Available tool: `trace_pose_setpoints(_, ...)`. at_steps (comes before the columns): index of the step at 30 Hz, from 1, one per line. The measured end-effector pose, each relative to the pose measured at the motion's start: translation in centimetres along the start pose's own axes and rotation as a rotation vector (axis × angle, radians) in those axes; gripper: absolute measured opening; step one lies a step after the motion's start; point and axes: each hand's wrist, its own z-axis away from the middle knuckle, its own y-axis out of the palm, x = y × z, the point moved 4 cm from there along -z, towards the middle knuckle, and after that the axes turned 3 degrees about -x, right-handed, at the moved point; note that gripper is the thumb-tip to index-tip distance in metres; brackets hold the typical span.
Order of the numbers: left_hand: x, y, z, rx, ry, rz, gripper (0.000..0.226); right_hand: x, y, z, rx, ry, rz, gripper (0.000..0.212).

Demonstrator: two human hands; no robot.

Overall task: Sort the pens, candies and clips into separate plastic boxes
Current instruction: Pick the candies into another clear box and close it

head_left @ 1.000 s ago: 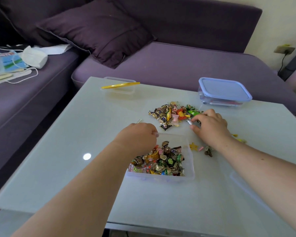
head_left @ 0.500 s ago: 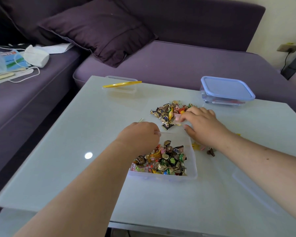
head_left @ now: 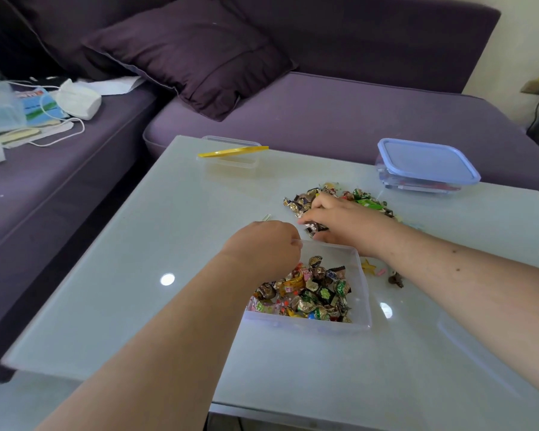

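A clear plastic box [head_left: 363, 293] sits open on a pale glass surface [head_left: 106, 290], its floor partly covered with wrapped candies [head_left: 308, 290] in gold, green and pink foil. This box is the landmark for everything else.

The left hand [head_left: 263, 247] grips the box's far left corner, fingers curled over the rim. Just beyond the box's far edge lies a loose pile of candies [head_left: 367, 200] on the surface. The right hand [head_left: 343, 220] rests on that pile, fingers bent and closing around several dark foil pieces at the side of the pile nearest the box.

Right of the box, close to its wall, lie a few small items, among them a yellow star-shaped clip [head_left: 368, 265] and a dark piece [head_left: 395, 279]; their details are too small to make out. Just left of the left hand, a small metal clip [head_left: 266, 217] lies on the surface.

Far beyond the box to the left stands a shallow clear box [head_left: 231, 163] with a yellow pen [head_left: 232, 151] lying across its rim. Far beyond to the right stands a clear box closed with a blue lid [head_left: 427, 161].

Behind the surface is a purple sofa [head_left: 339, 119] with a dark cushion [head_left: 190, 57].
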Motion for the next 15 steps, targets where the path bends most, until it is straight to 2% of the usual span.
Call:
trace_pose_setpoints(1,0.0,0.0,0.0,-0.002,0.001,0.000,0.036,0.1,0.1,-0.1,0.015,-0.031,-0.024,0.018)
trace_pose_setpoints(3,0.1,0.0,0.1,-0.008,0.004,0.002,0.036,0.1,0.1,-0.2,0.069,0.039,-0.130,0.029)
trace_pose_setpoints(6,0.1,0.0,0.1,-0.012,0.011,0.005,0.036,-0.5,-0.7,0.6,-0.001,0.156,-0.269,0.053)
trace_pose_setpoints(9,0.0,0.0,0.1,-0.012,0.010,-0.007,0.036,-0.3,-0.7,1.3,-0.004,0.167,-0.273,0.063)
trace_pose_setpoints(11,0.0,0.0,0.1,-0.007,0.004,-0.014,0.037,-0.1,-0.7,1.5,-0.019,0.158,-0.252,0.059)
trace_pose_setpoints(13,0.0,0.0,0.2,-0.003,0.003,-0.021,0.037,0.2,-1.0,1.5,-0.038,0.142,-0.264,0.046)
trace_pose_setpoints(15,-0.1,-0.1,0.2,-0.003,0.007,-0.027,0.038,0.4,-1.2,1.5,0.004,0.103,-0.297,0.037)
